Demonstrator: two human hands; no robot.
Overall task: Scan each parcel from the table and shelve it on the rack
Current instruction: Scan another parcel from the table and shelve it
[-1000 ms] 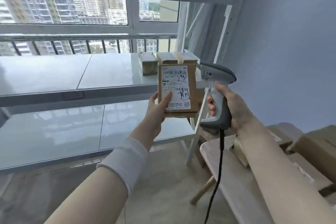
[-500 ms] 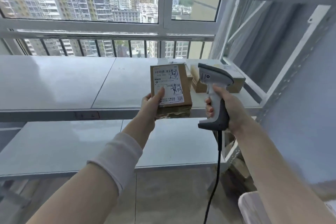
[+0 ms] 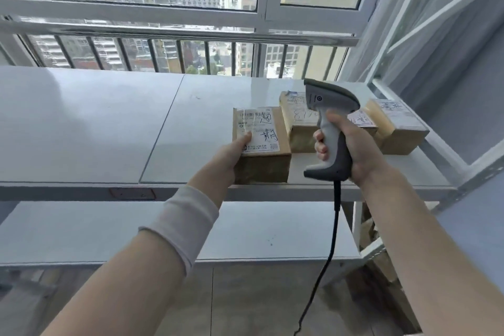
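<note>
My left hand (image 3: 231,154) grips a small brown cardboard parcel (image 3: 263,157) with a white label on top; the parcel rests near the front edge of the rack's grey shelf (image 3: 95,128), label up. My right hand (image 3: 351,150) is closed round the handle of a grey corded barcode scanner (image 3: 328,117), held upright just right of the parcel. Behind the scanner, more labelled brown parcels (image 3: 298,123) stand in a row on the same shelf, the rightmost (image 3: 398,128) by the rack's right post.
A lower rack shelf (image 3: 81,229) lies beneath. The scanner's black cable (image 3: 327,262) hangs down to the floor. The rack's white frame (image 3: 458,166) and a grey wall close off the right side. A barred window runs behind the shelf.
The parcel went from held upright in the air to lying on the shelf beside the other parcels, my left hand still on it. The scanner hand stayed alongside as the view closed in.
</note>
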